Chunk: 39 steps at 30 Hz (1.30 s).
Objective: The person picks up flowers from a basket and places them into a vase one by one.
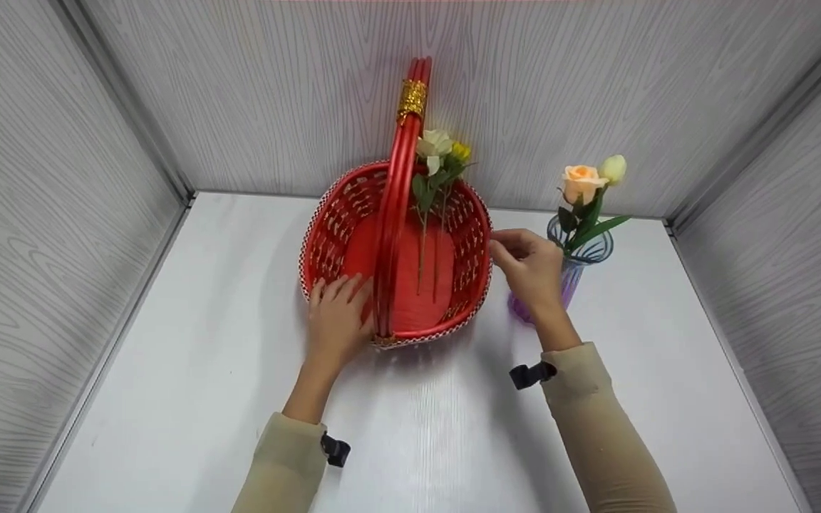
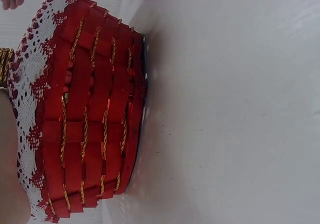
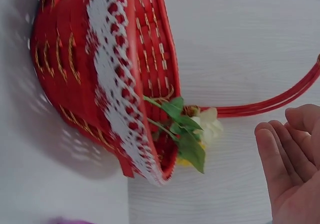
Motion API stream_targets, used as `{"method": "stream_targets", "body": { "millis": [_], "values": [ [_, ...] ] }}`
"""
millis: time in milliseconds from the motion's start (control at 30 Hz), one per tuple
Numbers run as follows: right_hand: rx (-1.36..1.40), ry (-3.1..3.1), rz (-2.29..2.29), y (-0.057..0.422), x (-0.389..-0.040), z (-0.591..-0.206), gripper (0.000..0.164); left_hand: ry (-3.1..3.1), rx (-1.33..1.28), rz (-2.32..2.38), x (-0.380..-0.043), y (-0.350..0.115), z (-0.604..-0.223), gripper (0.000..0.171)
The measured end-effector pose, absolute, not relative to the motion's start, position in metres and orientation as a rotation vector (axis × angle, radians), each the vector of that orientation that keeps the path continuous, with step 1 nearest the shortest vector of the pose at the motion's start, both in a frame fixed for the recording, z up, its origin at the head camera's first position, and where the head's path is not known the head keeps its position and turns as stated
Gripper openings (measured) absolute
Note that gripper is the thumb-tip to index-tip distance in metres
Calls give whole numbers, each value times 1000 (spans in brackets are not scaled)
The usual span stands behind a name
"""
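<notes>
- While the left hand (image 1: 339,317) rests over the near-left rim of the red basket (image 1: 360,249), its fingers lie fairly straight and a little spread, tips inside, thumb side close to the foot of the handle (image 1: 400,157).
- Right hand (image 1: 533,267): just beside the basket's right rim, fingers loosely bent, gap between thumb and forefinger, nothing held; right wrist view has the fingertips apart from the rim.
- Basket: upright on the white table (image 1: 432,442), near the back wall (image 1: 275,92), between the hands; woven sides, gold cords (image 2: 64,139), white-and-red lace (image 3: 110,69) round the rim.
- Handle arches tall over the basket, gold wrap (image 1: 412,100) at the top.
- In the basket: white flower (image 1: 435,142) and yellow flower (image 1: 461,151), side by side at the far right; heads up at the rim, green leaves below, thin stems running down inside.
- Vase (image 1: 573,281): right of the basket, apart from it, bluish at the mouth, purple at the base; partly behind the right hand in the head view, contact can't be told.
- In the vase: peach rose (image 1: 581,184) and pale yellow tulip (image 1: 613,169), heads close together, a long leaf pointing right.
- Both arms: beige sleeves (image 1: 599,427), black clip (image 1: 532,374) at each cuff.
- Walls: grey wood-grain panels on three sides.
</notes>
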State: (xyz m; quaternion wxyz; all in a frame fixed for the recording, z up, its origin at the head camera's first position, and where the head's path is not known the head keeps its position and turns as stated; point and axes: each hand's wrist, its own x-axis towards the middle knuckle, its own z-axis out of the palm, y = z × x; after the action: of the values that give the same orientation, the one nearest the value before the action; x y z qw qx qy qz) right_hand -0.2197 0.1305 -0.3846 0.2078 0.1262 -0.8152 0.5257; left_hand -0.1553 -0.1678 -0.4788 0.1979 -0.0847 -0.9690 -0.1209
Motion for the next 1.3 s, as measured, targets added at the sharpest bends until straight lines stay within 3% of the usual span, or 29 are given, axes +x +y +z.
{"method": "stream_targets", "body": {
  "millis": [433,1067,1300],
  "values": [
    [376,-2234,2048,88,-244,-415,32,-2678,-234,-339,-158,-174,-475,46],
    [-96,-1932,2629,61,-263,-437,36,-2643,-256,-341,-153,-169,-480,46],
    [-256,-1719,2851,61,-273,-439,45,-2668,-256,-353,-153,-169,-482,46]
  ]
}}
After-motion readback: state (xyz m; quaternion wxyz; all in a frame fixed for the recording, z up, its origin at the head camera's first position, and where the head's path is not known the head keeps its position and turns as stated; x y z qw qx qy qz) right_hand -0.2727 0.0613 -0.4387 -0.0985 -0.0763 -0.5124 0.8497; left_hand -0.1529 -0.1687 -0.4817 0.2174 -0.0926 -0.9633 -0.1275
